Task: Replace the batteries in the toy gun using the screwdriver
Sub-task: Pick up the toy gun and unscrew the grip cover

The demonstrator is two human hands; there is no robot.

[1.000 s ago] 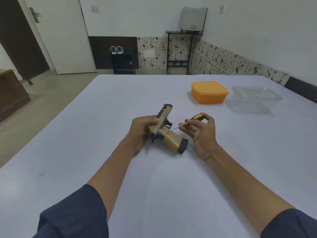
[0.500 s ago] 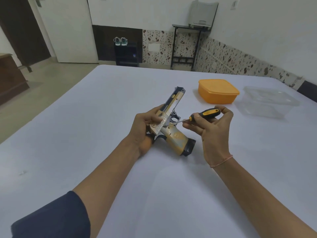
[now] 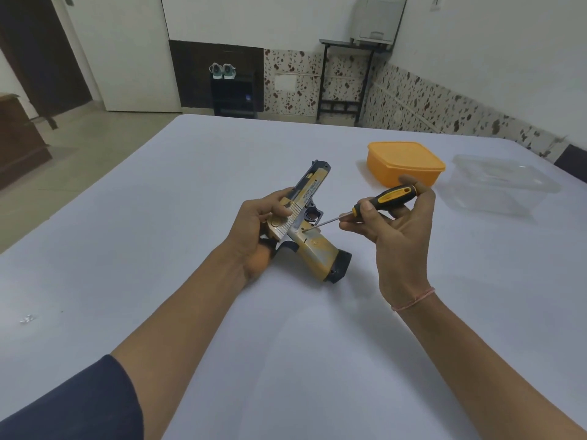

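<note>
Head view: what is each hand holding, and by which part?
The left hand grips the toy gun around the rear of its slide; the right hand holds the screwdriver by its handle, tip against the gun's side.

Both bare forearms stretch forward and angle inward, the left one sleeved in dark cloth at the upper arm. The left hand wraps the toy gun, thumb lying across its top. The right hand, wrist raised, pinches the screwdriver handle between thumb and curled fingers.
</note>
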